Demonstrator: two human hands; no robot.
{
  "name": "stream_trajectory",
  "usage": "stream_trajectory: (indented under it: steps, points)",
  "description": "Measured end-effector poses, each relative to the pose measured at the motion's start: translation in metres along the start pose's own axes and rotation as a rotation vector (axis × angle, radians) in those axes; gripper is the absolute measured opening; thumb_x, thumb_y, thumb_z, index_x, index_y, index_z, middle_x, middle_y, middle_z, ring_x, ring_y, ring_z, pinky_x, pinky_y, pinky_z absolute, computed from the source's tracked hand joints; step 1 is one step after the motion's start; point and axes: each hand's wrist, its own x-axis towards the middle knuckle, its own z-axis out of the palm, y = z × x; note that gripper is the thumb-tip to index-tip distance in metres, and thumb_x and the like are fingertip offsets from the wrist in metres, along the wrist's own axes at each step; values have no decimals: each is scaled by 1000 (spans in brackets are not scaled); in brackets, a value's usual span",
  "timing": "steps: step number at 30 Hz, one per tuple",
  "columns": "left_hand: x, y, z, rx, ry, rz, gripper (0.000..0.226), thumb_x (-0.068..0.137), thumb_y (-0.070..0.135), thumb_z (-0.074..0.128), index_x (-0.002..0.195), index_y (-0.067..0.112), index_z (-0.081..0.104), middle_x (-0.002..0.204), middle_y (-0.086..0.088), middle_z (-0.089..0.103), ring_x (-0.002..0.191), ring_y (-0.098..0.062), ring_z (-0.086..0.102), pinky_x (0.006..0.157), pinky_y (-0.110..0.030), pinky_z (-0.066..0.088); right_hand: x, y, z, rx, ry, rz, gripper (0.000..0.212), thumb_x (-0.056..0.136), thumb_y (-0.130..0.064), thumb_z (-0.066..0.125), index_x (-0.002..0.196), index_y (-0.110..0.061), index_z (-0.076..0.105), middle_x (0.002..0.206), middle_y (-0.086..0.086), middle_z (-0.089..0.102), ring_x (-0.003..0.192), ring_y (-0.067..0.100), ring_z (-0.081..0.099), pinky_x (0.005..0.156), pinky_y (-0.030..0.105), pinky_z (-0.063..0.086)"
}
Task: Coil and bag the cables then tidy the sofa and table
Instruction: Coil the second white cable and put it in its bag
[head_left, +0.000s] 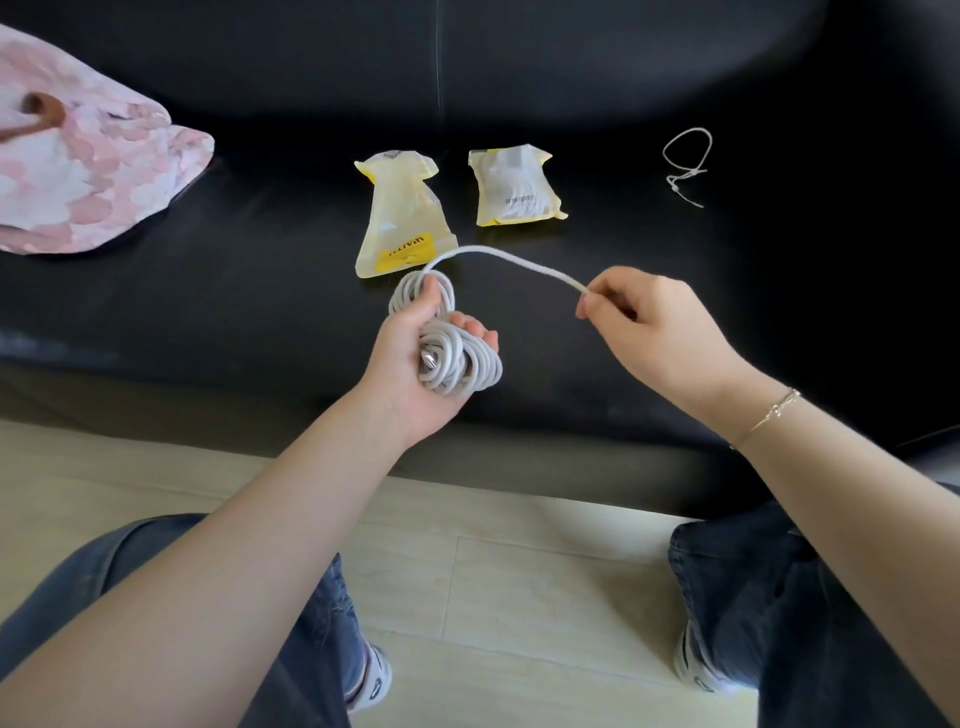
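Here we hold the thick coil of white round cable (457, 358) in our left hand (415, 364), with the fingers curled around the middle of the bundle and the thumb pressed over its upper loops. The coil sits above the front edge of the black leather sofa (208, 291), not resting on it. A metal plug tip shows inside the lower loops.

Our right hand (660, 332) pinches the free end of the same cable between thumb and fingertips, and this tail rises in an arch from the top of the coil to the pinch.

The first risk is in the left grip — the loops are many and only squeezed at the waist, so if we loosen the fingers to pass the tail around, the outer turns can spring open. The second risk is the tail: if it is wound too loose, the bundle may not hold its shape for bagging.

Just behind the coil lies a pale yellow plastic pouch with a yellow label (402, 218), looking flat, and beside it a second yellow-edged pouch (514, 189) already filled with something white. A thin white tie loop (685, 163) lies well apart to the right, and a pink patterned cushion (88, 171) at the left.
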Motion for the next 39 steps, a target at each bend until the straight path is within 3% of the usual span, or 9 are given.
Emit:
stream_trajectory:
  steps: [3,7,12,14,19,24,27,33,39]
  points:
    - [1,-5,-2,54,-36,1,30,93,35,64,78,9,60,63,0,54,57,-12,59,69,-33,57,-3,-2,3,-67,37,-43,18,97,-23,47,86,-22,60,54,-6,48,47,11,42,51,28,33]
    - [1,-6,-3,206,-85,18,22,87,26,70,75,10,62,75,-3,65,84,-17,71,90,-38,56,-10,-5,12,-251,-184,-116,19,98,-24,47,85,-27,60,62,-5,53,57,9,48,61,32,42]
    - [0,-6,-3,190,-221,-61,21,90,25,64,78,10,56,111,-10,71,121,-24,61,103,-44,46,-13,-7,19,-260,-312,-127,21,97,-21,47,84,-27,63,54,-12,47,58,1,49,53,14,35]
    - [-3,-6,-1,140,-246,-91,17,86,24,65,86,8,57,116,-11,70,120,-25,61,105,-44,45,-13,-7,18,-271,-336,-128,21,98,-25,47,87,-27,65,56,-13,48,56,4,49,50,15,33]
    - [-3,-4,-1,88,-195,-77,19,78,24,71,76,8,63,85,-7,68,104,-22,68,94,-41,53,-15,-7,19,-262,-415,-166,28,100,-35,46,88,-22,68,59,-7,52,56,9,49,50,18,32]
    - [1,-3,-2,156,-16,66,10,88,23,70,86,14,67,75,0,65,68,-13,70,77,-33,58,-13,1,17,-271,-411,-198,38,97,-42,48,79,-13,66,70,3,61,59,14,49,57,29,40]
    - [2,-3,-3,211,24,100,9,89,19,69,85,14,63,72,0,59,59,-11,64,65,-29,54,-12,6,17,-326,-372,-293,36,96,-40,51,79,-16,70,80,-4,62,77,14,56,73,32,46]
    - [-3,-3,-2,481,4,15,9,85,12,71,90,12,63,71,-3,57,65,-16,62,63,-29,55,-13,11,15,-281,-277,-272,17,94,-25,54,93,-24,72,87,-14,61,89,8,52,80,32,49]
    - [0,-23,-3,1037,-18,61,25,79,14,78,102,20,68,99,-10,70,99,-26,68,92,-42,53,-11,12,-2,26,-43,-106,13,92,-21,61,99,-23,72,86,-12,68,77,8,61,76,26,52]
